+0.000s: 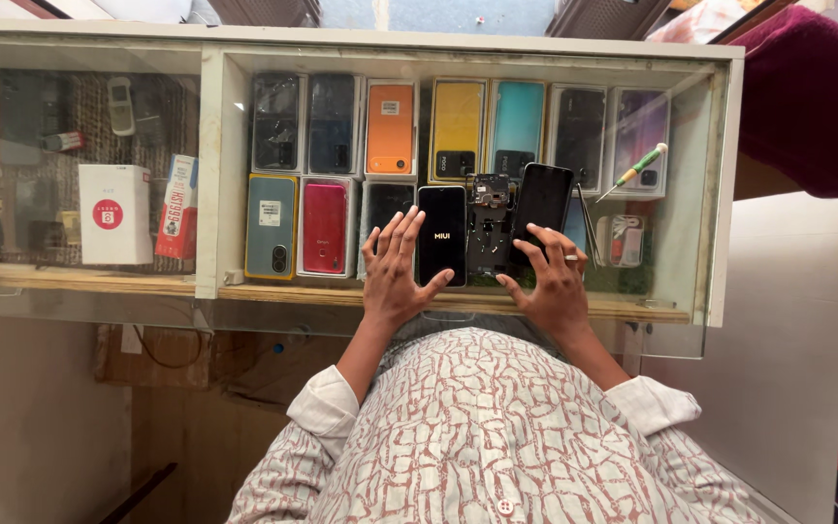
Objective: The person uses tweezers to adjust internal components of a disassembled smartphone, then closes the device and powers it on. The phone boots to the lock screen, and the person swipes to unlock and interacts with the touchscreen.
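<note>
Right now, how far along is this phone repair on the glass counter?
Done: the opened phone lies bare, its black panel set aside. In hand: left hand steadies a lit phone; right hand rests on the opened one. Left: it remains unclosed; the screwdriver lies unused.

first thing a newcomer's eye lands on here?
Probably the two hands on the glass counter: the left hand lies flat beside a black phone with a lit screen, the right hand beside an opened phone frame. Next, the rows of coloured phones under the glass, above all the orange one and yellow one.
</note>
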